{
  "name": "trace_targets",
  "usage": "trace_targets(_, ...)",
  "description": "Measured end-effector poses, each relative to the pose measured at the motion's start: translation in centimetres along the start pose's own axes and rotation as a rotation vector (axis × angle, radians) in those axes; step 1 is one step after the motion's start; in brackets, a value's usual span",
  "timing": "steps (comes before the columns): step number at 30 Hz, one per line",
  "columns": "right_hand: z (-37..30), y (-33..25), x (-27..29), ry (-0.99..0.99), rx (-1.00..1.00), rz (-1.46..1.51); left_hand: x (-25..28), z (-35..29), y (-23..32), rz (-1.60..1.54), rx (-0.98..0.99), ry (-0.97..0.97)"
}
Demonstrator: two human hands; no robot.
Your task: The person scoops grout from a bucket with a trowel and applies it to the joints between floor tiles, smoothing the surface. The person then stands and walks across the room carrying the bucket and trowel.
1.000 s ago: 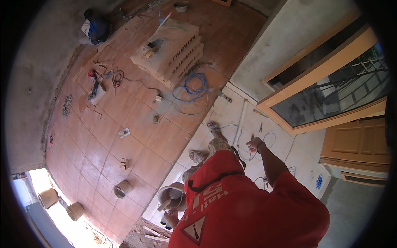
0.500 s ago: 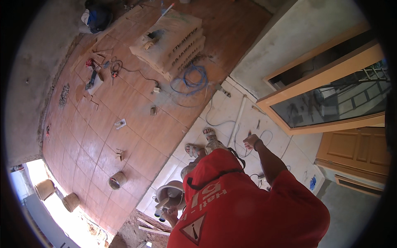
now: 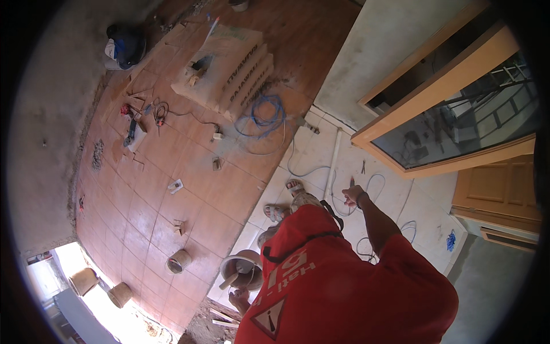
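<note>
At the right, my right hand (image 3: pixel 352 196) is closed, with a short, slender dark thing (image 3: pixel 352 182) sticking up from the fingers; its kind is too small to tell. My left hand (image 3: pixel 239 298) is low at the left of my body with its fingers curled, beside the rim of a grey bucket (image 3: pixel 224 265). What those fingers hold is hidden. A pale wooden stick or handle (image 3: pixel 228 281) crosses the bucket's rim close to this hand. On the white tiles near my right hand lie pliers (image 3: pixel 363 167), a pale pipe (image 3: pixel 335 155) and a loose cable (image 3: pixel 312 171).
Stacked paper sacks (image 3: pixel 229 74) and a blue cable coil (image 3: pixel 266 114) lie on the brown tiles ahead. A small bucket (image 3: pixel 179 261) and a power tool (image 3: pixel 132 132) are at the left. A wood-framed glass panel (image 3: pixel 458 126) leans in from the right, above a wooden door (image 3: pixel 498 189).
The view has turned slightly, so the floor things at the left appear farther right. My right hand has shifted a little rightward and stays closed. My left hand remains beside the bucket.
</note>
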State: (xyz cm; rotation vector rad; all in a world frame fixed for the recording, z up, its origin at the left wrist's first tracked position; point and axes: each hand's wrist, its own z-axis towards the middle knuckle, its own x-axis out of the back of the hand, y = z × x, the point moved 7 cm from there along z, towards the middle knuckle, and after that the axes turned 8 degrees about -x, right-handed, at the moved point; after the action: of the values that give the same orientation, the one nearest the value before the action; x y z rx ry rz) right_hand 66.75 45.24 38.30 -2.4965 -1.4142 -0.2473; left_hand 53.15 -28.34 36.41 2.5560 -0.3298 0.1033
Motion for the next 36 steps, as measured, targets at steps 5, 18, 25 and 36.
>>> trace_targets(5, 1.4, 0.2, -0.2, -0.065, 0.108, -0.076, 1.5, -1.5, 0.8, 0.05, -0.032, 0.097)
trace_targets(18, 2.6, -0.9, 5.5, 0.029, 0.136, -0.063, 7.5, -1.3, -4.2, 0.05, 0.018, 0.033)
trace_targets(25, 2.6, -3.0, 3.0, -0.038, 0.09, -0.084, 10.0, -3.8, -6.1, -0.057, 0.067, 0.009)
trace_targets(36, -0.2, -12.0, 0.8, -0.072, 0.143, -0.257, 13.6, -5.5, -11.0, -0.243, 0.069, 0.151)
